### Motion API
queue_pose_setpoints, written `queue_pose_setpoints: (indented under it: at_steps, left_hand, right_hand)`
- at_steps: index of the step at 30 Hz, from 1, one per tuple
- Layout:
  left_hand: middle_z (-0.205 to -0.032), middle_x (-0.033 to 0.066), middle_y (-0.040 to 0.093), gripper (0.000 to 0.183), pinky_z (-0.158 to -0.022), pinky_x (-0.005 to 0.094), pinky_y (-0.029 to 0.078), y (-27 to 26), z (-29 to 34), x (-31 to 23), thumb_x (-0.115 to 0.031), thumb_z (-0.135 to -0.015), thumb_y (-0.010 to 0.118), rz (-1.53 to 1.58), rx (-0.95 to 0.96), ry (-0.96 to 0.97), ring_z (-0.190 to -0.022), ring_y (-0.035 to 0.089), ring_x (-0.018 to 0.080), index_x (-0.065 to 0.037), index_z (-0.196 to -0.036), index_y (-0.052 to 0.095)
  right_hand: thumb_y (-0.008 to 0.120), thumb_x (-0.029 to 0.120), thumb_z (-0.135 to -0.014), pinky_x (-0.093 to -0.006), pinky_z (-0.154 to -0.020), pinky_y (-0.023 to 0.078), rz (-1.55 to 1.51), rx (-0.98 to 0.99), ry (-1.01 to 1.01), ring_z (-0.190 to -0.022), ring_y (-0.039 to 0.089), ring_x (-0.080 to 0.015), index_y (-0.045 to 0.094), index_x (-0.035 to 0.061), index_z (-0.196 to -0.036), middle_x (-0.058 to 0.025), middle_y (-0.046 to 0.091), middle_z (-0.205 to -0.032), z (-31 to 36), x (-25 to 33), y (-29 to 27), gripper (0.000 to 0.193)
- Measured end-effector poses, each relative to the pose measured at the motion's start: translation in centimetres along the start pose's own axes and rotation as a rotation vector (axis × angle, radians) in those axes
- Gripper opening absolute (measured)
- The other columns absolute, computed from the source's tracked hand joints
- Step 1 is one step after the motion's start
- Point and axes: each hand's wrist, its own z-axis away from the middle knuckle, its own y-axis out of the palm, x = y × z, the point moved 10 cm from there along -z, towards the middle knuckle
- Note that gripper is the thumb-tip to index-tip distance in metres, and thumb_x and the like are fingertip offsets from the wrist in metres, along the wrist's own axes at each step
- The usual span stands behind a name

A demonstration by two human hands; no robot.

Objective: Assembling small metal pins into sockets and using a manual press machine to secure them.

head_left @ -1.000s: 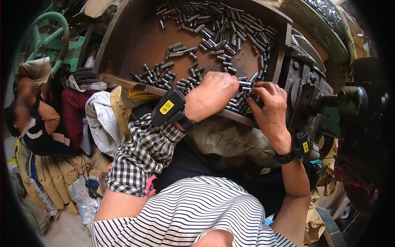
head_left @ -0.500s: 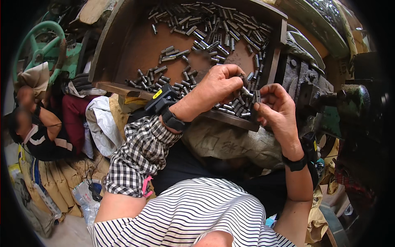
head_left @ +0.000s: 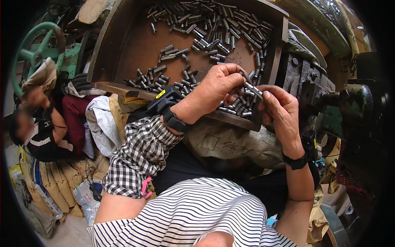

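Metal tube now slants, pinched between left fingers and right fingers, whose thumb has risen.

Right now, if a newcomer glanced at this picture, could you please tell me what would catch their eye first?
Probably the open brown box at the top centre, strewn with short metal tubes. At its near right corner, the left hand and right hand are close together, with a shiny metal piece at the right one's fingertips. The green handwheel at the upper left also stands out.
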Motion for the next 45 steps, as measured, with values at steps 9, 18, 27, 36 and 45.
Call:
queue_pose_setpoints:
  at_steps: [9,18,27,36,45]
  left_hand:
    - [-0.069,0.0002,0.058,0.010,-0.043,0.0130,0.044,-0.1,-0.3,0.8,-0.013,-0.090,0.056,0.019,0.033,-0.011,-0.053,0.054,0.0028,-0.004,-0.094,0.058]
    - [-0.075,0.0000,0.059,0.010,-0.047,0.0139,0.048,-0.3,-0.1,0.8,-0.012,-0.090,0.056,0.038,0.031,-0.007,-0.061,0.057,0.0035,-0.004,-0.095,0.057]
    - [-0.073,0.0015,0.059,0.014,-0.045,0.0144,0.046,0.3,0.3,0.4,-0.015,-0.090,0.057,0.022,0.039,0.016,-0.052,0.055,0.0044,-0.003,-0.097,0.056]
    - [-0.077,0.0070,0.064,0.015,-0.050,0.0198,0.051,2.7,1.3,-0.2,-0.013,-0.092,0.057,-0.117,0.162,0.056,-0.060,0.064,0.0103,0.001,-0.095,0.056]
    - [-0.073,0.0074,0.063,0.014,-0.049,0.0212,0.052,2.5,1.6,-0.2,-0.011,-0.089,0.061,-0.185,0.133,0.095,-0.056,0.063,0.0133,0.000,-0.092,0.053]
  right_hand:
    - [0.048,0.017,-0.096,-0.0175,-0.038,0.039,-0.093,0.033,0.020,-0.040,0.049,-0.0058,0.057,-0.0022,-0.098,-0.0071,0.063,-0.067,-0.3,-0.6,0.1,0.022]
    - [0.050,0.018,-0.096,-0.0164,-0.038,0.040,-0.132,-0.009,0.016,-0.041,0.050,-0.0062,0.055,-0.0015,-0.097,-0.0083,0.063,-0.069,0.0,-0.4,0.6,0.021]
    - [0.060,0.013,-0.089,-0.0158,-0.039,0.041,-0.167,0.025,0.073,-0.042,0.052,-0.0061,0.055,-0.0010,-0.095,-0.0091,0.064,-0.069,0.1,-0.9,0.5,0.016]
    - [0.062,0.012,-0.087,-0.0193,-0.037,0.038,-0.486,0.167,0.248,-0.038,0.046,-0.0048,0.056,0.0032,-0.092,-0.0090,0.064,-0.069,0.2,-1.8,0.5,0.012]
    - [0.059,0.010,-0.087,-0.0193,-0.035,0.038,-0.214,0.195,0.137,-0.040,0.050,-0.0070,0.055,0.0003,-0.086,-0.0075,0.061,-0.063,1.0,1.3,1.0,0.011]
